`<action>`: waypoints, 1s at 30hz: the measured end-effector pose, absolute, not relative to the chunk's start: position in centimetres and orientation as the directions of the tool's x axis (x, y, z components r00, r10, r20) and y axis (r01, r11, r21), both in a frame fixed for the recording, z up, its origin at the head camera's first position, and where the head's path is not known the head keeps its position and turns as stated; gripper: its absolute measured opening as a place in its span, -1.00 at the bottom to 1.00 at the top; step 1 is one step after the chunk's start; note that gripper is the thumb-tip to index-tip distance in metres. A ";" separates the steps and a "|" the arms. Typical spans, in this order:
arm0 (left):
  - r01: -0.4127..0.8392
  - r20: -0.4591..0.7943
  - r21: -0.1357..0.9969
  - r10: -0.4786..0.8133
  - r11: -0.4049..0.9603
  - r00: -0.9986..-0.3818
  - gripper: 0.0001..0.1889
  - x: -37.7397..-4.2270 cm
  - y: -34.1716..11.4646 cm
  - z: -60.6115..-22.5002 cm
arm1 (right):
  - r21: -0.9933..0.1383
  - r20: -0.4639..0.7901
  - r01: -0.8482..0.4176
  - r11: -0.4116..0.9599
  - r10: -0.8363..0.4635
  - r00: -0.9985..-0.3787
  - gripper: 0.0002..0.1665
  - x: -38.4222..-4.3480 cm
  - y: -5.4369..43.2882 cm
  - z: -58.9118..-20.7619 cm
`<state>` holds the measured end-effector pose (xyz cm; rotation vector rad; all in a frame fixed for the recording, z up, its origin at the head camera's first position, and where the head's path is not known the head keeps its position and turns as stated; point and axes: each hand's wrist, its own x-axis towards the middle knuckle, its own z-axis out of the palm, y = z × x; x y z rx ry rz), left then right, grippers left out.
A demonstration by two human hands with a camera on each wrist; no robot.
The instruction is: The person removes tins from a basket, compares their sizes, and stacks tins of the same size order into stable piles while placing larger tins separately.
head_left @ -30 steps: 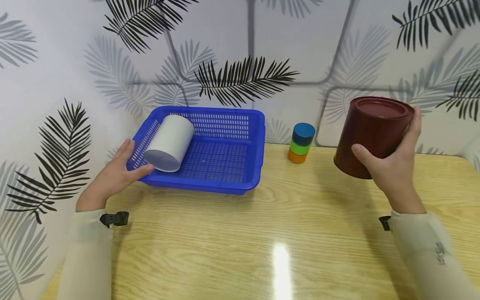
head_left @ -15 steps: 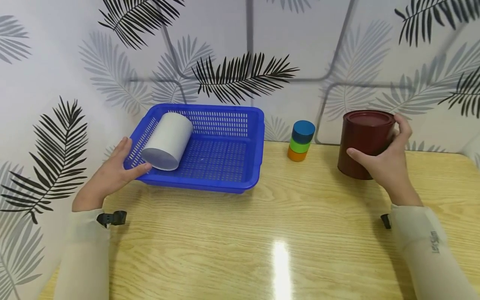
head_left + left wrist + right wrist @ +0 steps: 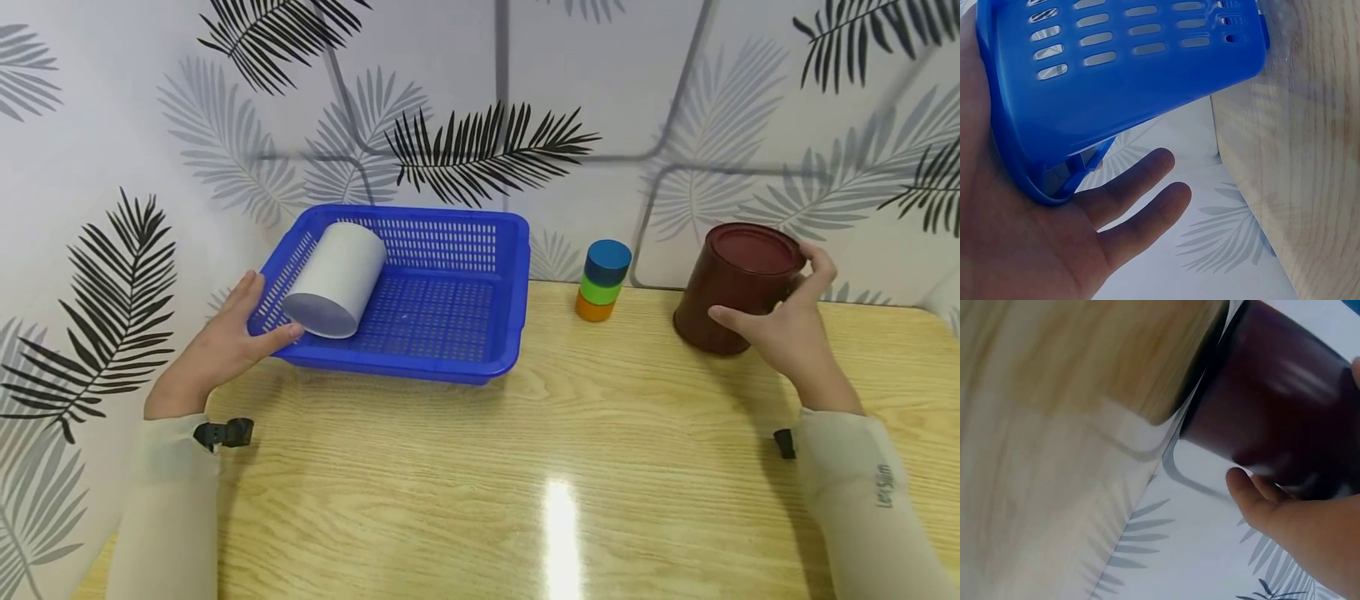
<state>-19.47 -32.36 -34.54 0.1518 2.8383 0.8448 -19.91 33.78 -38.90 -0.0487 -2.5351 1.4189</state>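
Note:
My right hand (image 3: 798,337) grips a dark red paint can (image 3: 738,287) from its right side, thumb in front and fingers behind. The lidded can leans to the right, its base right at the tabletop in the right wrist view. At the left, my left hand (image 3: 217,350) rests against the near-left corner of a blue plastic basket (image 3: 427,367). Its thumb lies along the rim; in the left wrist view, two fingers (image 3: 1147,234) stretch out past the basket. A white cylinder (image 3: 337,275) lies on its side in the basket, leaning on the left wall.
Between basket and can stands a small stack of blue, green and orange round pieces (image 3: 602,281), near the table's back edge. A wall (image 3: 585,75) with leaf-patterned covering rises directly behind the wooden table (image 3: 450,467).
My right hand lowers the red can from above the table to its surface, where it stands upright, then tips it rightward. The left hand stays at the basket corner.

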 end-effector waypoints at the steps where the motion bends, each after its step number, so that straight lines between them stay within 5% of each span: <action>1: 0.046 -0.139 0.550 0.146 0.834 -0.979 0.15 -19.5 -32.4 -34.6 | -0.841 0.186 -0.090 0.533 0.129 -0.974 0.36 -19.9 33.9 -39.0; 19: 0.054 -0.136 0.550 0.153 0.833 -0.979 0.15 -19.2 -32.6 -34.5 | -0.817 0.077 -0.013 0.577 0.086 -0.993 0.51 -19.3 34.4 -37.6; 30: 0.047 -0.133 0.556 0.144 0.830 -0.981 0.17 -19.5 -32.5 -34.7 | -0.761 0.213 -0.049 0.647 0.177 -0.961 0.26 -17.3 32.0 -32.6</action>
